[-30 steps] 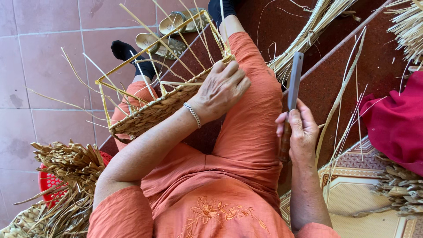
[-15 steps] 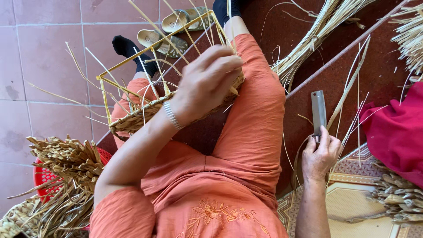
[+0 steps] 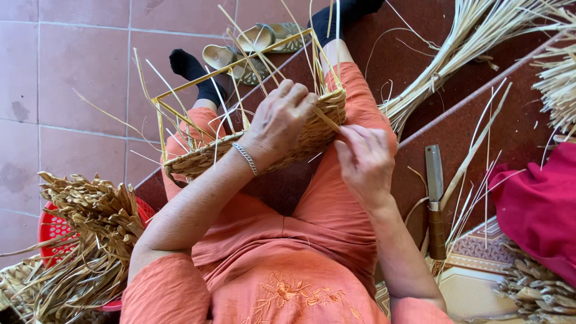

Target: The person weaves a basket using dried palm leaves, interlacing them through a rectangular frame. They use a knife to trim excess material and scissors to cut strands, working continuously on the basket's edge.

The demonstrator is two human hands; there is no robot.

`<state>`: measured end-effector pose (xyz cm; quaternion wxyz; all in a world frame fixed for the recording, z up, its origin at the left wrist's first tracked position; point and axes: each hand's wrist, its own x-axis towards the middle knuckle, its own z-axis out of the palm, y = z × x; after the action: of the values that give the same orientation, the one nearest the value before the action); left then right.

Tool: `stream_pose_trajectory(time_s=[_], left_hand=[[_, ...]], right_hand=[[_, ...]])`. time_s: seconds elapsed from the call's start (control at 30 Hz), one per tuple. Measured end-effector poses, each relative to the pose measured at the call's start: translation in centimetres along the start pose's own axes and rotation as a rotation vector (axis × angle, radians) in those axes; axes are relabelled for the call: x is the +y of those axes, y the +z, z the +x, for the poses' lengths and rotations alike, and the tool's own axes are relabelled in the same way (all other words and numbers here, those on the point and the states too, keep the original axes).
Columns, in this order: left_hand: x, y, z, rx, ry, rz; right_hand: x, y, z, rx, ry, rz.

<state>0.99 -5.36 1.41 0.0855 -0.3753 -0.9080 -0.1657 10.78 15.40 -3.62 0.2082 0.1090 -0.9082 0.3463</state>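
A half-woven straw basket (image 3: 210,157) on a yellow wire frame (image 3: 180,120) rests on my lap, over orange trousers. My left hand (image 3: 281,120) lies on the basket's woven wall and grips its upper edge, a bracelet on the wrist. My right hand (image 3: 365,159) is at the basket's right end, fingers pinching a loose straw strand (image 3: 327,119) that sticks out of the weave. A knife (image 3: 434,201) with a wooden handle lies on the dark red mat to my right, apart from both hands.
Bundles of pale straw (image 3: 474,42) lie on the mat at upper right. A red cloth (image 3: 540,207) sits at the right edge. A red plastic basket (image 3: 54,228) with dried leaves (image 3: 96,240) stands at lower left. Sandals (image 3: 252,45) rest on the pink tiled floor.
My right hand set the knife down on the mat and came over to the basket's right end, taking a strand. My left hand shifted along the basket's wall.
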Motion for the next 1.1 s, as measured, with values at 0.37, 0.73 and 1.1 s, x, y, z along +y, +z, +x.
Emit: stream_pose_trajectory(time_s=[0.37, 0.73, 1.1], left_hand=[[-2.1, 0.9, 0.6, 0.036, -0.016, 0.192], [-4.0, -2.3, 0.9, -0.048, -0.275, -0.514], [-6.2, -10.6, -4.7, -0.120, -0.337, -0.824]], right_hand=[[1.1, 2.4, 3.7, -0.161, 0.719, 0.839], [1.7, 4.0, 6.3, 0.054, 0.018, 0.163], [2.9, 1.5, 8.3, 0.196, 0.588, 0.836]])
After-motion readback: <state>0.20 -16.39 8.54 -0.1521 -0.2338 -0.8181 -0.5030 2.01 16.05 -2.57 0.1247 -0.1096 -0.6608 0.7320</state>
